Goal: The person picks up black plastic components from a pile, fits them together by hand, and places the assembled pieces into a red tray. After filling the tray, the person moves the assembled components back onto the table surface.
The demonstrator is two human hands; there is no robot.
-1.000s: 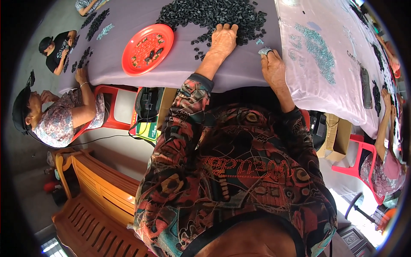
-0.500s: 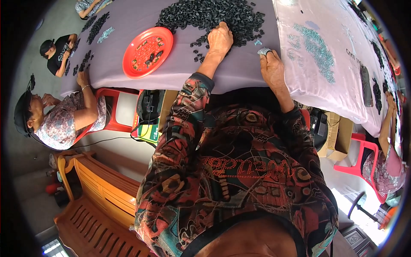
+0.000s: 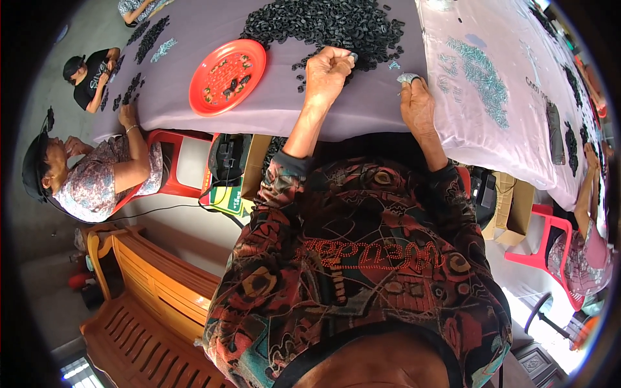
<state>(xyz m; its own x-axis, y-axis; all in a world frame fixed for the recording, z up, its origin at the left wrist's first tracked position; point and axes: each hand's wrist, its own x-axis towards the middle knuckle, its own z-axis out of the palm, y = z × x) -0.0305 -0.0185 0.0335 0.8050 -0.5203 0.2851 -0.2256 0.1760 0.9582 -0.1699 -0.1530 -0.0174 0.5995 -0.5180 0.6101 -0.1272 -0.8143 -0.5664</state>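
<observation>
my left hand point(image 3: 328, 70) fisted on black pieces point(image 3: 323, 22), right hand point(image 3: 417, 103) pinching small silver part point(image 3: 407, 77), red plate point(image 3: 227, 76) on table point(image 3: 278, 103)

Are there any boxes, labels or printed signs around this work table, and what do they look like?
Cardboard box: under the table edge, left of the person's left arm, brown, open-topped, with a black device in it.
Printed card: just below that box, flat, green and yellow.
Second cardboard box: right side beside a red plastic chair, plain brown, flaps open.
Cloth print: faint pale lettering on the pinkish cloth at right.
No screens in view.
</observation>
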